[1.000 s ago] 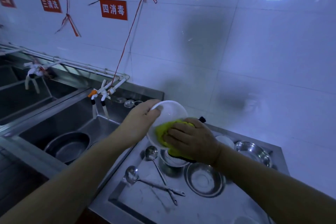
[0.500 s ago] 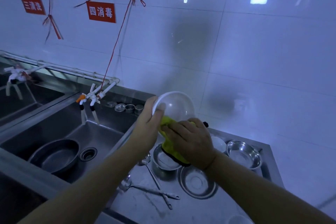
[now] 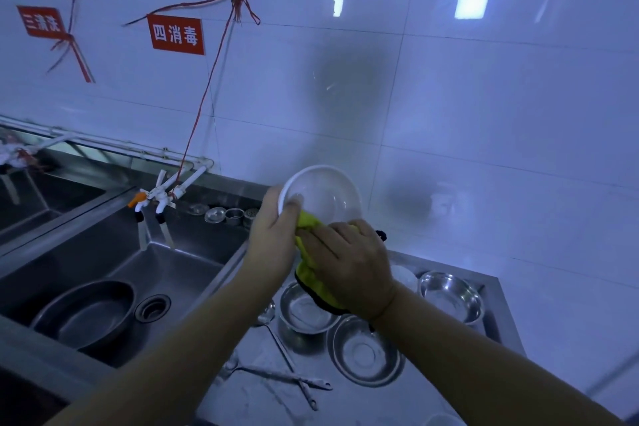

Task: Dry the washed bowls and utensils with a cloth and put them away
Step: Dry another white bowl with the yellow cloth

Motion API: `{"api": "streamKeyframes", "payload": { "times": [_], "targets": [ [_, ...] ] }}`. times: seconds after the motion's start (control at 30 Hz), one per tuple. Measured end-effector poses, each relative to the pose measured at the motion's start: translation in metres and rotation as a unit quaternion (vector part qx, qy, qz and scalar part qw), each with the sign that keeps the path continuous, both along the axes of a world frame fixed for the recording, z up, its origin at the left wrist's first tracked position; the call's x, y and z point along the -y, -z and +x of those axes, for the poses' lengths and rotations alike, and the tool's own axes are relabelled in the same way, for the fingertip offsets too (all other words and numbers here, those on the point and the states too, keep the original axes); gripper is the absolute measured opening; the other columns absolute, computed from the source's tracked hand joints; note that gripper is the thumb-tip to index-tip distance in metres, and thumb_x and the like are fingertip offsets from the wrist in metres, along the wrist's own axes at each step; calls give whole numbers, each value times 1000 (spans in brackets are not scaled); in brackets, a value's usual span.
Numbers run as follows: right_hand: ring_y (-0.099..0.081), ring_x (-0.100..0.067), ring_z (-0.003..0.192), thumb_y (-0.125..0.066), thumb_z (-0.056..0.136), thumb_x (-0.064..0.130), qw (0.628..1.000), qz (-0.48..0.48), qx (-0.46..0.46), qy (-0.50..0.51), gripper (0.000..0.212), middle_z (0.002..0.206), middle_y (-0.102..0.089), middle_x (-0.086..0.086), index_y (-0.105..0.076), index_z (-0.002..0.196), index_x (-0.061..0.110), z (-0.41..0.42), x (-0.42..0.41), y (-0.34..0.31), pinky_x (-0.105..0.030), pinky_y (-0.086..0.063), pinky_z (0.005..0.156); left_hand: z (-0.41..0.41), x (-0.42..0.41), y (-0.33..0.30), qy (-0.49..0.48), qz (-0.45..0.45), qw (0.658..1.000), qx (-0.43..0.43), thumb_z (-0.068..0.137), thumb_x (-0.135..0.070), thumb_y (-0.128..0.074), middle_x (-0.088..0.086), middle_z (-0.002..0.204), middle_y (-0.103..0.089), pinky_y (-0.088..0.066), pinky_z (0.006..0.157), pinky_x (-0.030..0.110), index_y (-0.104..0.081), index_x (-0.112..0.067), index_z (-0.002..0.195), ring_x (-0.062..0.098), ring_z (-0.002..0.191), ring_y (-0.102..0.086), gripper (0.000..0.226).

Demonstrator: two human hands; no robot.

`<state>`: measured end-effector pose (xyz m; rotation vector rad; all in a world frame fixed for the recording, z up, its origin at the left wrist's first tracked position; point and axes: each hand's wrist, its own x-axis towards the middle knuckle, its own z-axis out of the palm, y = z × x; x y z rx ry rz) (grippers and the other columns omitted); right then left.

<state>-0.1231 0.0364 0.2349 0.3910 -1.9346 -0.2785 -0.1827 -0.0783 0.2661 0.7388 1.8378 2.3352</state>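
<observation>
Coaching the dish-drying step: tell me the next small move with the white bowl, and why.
Probably sweep the yellow cloth up across the inside of the white bowl. The right hand presses the cloth only at the lower rim, the left hand steadies the tilted bowl, and most of the inside shows bare.

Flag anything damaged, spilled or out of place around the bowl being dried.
Nothing stands out. The left hand holds the intact white bowl tilted while the right hand presses the yellow cloth to it.
</observation>
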Motion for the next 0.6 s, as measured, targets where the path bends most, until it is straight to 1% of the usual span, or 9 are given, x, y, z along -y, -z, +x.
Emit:
{"api": "streamKeyframes", "payload": {
  "times": [0.07,0.13,0.2,0.27,0.33,0.43,0.47,0.53,0.6],
  "targets": [
    [-63,-21,66,-69,87,20,998,47,0,-36,14,85,-72,-6,-75,94,9,5,-11,0,-33,-46,57,-2,5,-4,5,-34,998,-48,96,-15,-46,-2,76,-61,-49,62,23,-61,-20,97,11,71,-59,16],
    [-64,-20,70,-72,85,18,990,120,7,-72,9,83,-71,-3,-76,89,11,10,-31,-5,-32,-47,61,-8,13,-10,46,-120,987,-99,92,-18,-47,9,81,-59,-45,68,29,-61,-11,97,11,73,-55,16],
    [-66,-20,79,-71,86,17,976,190,25,-104,5,85,-70,-2,-75,88,14,15,-47,-10,-32,-50,69,-18,21,-21,124,-237,955,-132,77,-23,-47,19,86,-54,-38,68,32,-57,-1,96,11,71,-50,31],
    [-66,-22,82,-70,87,16,969,215,44,-117,4,85,-68,-3,-74,88,15,16,-53,-13,-33,-51,73,-25,25,-33,178,-302,927,-131,71,-26,-48,9,79,-50,-34,65,31,-55,-1,88,7,65,-47,32],
    [-64,-22,73,-70,87,16,976,193,41,-92,4,79,-67,-3,-73,85,14,14,-51,-12,-33,-51,67,-26,22,-32,158,-272,944,-99,70,-30,-53,6,82,-55,-37,70,34,-58,-1,91,11,73,-51,36],
    [-62,-23,67,-65,88,18,996,91,17,-8,9,79,-68,-3,-74,91,14,14,-35,-9,-33,-47,62,-6,6,-6,73,-110,991,-12,80,-23,-60,8,97,-66,-50,77,43,-62,-19,103,25,89,-62,23],
    [-62,-24,68,-64,88,19,999,44,11,14,13,83,-69,-3,-74,95,15,14,-28,-7,-33,-46,63,3,-1,3,57,-65,996,3,87,-18,-58,7,101,-66,-54,77,41,-59,-24,109,24,94,-63,23],
    [-62,-24,71,-63,86,21,999,-32,12,37,21,94,-71,-4,-73,103,16,15,-12,0,-34,-44,65,12,-10,15,41,1,999,21,94,-15,-50,0,102,-66,-55,70,29,-54,-30,117,15,93,-65,28],
    [-64,-22,76,-64,88,23,998,-51,20,36,24,109,-70,-4,-72,109,16,17,-2,10,-34,-45,65,12,-12,17,37,15,999,1,96,-16,-44,0,102,-65,-54,69,23,-54,-29,118,12,91,-64,27]
  ]
}}
